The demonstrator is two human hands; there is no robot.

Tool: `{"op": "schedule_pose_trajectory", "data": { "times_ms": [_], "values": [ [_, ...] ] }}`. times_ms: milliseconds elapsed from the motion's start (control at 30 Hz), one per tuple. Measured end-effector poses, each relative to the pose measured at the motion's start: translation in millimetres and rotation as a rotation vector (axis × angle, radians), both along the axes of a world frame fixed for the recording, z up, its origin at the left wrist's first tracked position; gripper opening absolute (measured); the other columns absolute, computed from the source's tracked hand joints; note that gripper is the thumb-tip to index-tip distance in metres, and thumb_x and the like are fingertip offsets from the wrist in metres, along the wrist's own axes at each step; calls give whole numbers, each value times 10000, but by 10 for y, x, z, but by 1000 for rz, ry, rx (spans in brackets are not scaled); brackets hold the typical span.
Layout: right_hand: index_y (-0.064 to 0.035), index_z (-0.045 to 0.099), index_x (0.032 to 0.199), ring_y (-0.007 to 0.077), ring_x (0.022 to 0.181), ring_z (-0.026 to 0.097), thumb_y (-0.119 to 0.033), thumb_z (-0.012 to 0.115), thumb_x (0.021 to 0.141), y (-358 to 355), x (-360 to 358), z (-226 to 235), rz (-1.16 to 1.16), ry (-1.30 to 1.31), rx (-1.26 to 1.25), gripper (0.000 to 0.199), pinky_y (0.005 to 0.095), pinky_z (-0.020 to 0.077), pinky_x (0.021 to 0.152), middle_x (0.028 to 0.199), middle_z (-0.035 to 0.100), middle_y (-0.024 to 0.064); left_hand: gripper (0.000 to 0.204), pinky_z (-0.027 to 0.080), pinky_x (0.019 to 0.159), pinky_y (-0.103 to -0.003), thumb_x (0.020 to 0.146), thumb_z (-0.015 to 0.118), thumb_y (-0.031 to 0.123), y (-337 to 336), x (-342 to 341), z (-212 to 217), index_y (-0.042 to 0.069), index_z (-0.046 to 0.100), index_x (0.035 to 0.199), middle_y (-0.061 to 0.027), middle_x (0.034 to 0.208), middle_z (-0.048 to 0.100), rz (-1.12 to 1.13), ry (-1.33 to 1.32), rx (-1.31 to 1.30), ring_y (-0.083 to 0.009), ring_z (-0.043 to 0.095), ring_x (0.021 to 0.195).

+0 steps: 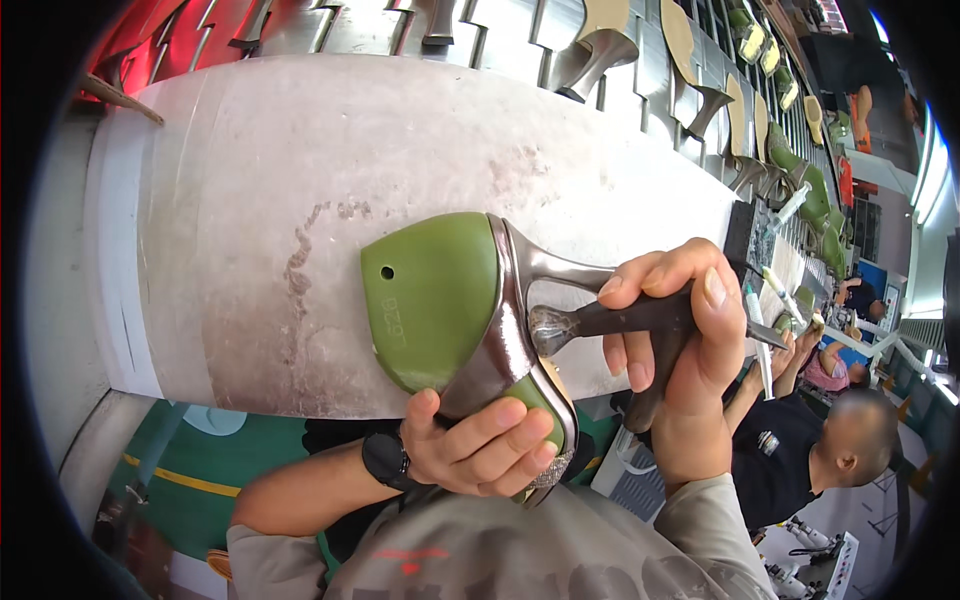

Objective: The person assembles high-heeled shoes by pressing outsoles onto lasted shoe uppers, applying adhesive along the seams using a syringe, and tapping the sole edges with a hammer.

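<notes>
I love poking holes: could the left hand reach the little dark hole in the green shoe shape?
Probably yes: nothing covers the hole, and the green shoe shape is bare between it and the left hand. That hand would likely have to loosen its grip, though.

From the person's head, 1 fisheye camera looks down, close over the pale worktable [240, 160]

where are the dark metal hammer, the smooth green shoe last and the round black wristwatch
Dark metal hammer [622, 319]: head view, on the head's bar, behind its rounded striking face.
Smooth green shoe last [436, 292]: head view, on its broad bare side.
Round black wristwatch [384, 459]: head view, on its dark face.
</notes>
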State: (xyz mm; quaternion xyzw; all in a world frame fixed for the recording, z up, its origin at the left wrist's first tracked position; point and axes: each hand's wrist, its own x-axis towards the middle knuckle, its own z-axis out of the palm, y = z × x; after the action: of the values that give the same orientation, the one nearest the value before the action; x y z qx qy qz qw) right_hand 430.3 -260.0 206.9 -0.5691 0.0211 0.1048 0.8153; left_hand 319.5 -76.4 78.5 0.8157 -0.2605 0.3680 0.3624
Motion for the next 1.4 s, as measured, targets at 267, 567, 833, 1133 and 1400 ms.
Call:
{"op": "schedule_pose_trajectory", "data": {
  "times_ms": [267, 567, 833, 1133, 1400],
  "values": [
    [45, 648, 896, 137, 403, 514, -301, 560, 1010, 319, 503, 487, 223, 90, -581, 375, 252, 480, 426, 865, 742, 252, 327, 197, 1254, -694, 1053, 575, 336, 73, 39, -18, 215, 547, 1356, 26, 1409, 635, -41, 4, 21, -192, 582, 1366],
    [49, 634, 1000, 150, 447, 552, -246, 493, 1073, 14, -37, 10, -27, 115, -63, 335, 274, 532, 489, 963, 751, 250, 384, 240, 1239, -710, 1047, 612, 265, 116, 67, -10, 178, 495, 1402, -19, 1410, 605, 28, -28, 88, -227, 593, 1352],
    [44, 657, 982, 134, 473, 579, -282, 543, 1033, 206, 161, 377, 207, -77, -510, 348, 244, 488, 464, 891, 758, 200, 389, 262, 1203, -733, 1049, 576, 219, 100, 81, -48, 122, 473, 1411, -107, 1428, 596, 31, -68, 99, -315, 583, 1353],
    [28, 603, 1128, 121, 578, 625, -255, 531, 1076, -84, -1174, 322, -433, -555, 32, 297, 298, 616, 633, 1066, 709, 281, 766, 281, 1201, -703, 918, 758, 395, 163, 179, 56, 21, 383, 1471, -246, 1448, 517, 6, -122, 263, -443, 541, 1361],
    [56, 643, 1042, 112, 565, 610, -155, 508, 1080, -27, -911, 268, -199, -202, -272, 254, 254, 547, 571, 999, 764, 224, 812, 265, 1231, -646, 904, 774, 396, 161, 220, 22, 19, 370, 1499, -262, 1458, 526, 30, -127, 215, -453, 540, 1374]
  ]
}}
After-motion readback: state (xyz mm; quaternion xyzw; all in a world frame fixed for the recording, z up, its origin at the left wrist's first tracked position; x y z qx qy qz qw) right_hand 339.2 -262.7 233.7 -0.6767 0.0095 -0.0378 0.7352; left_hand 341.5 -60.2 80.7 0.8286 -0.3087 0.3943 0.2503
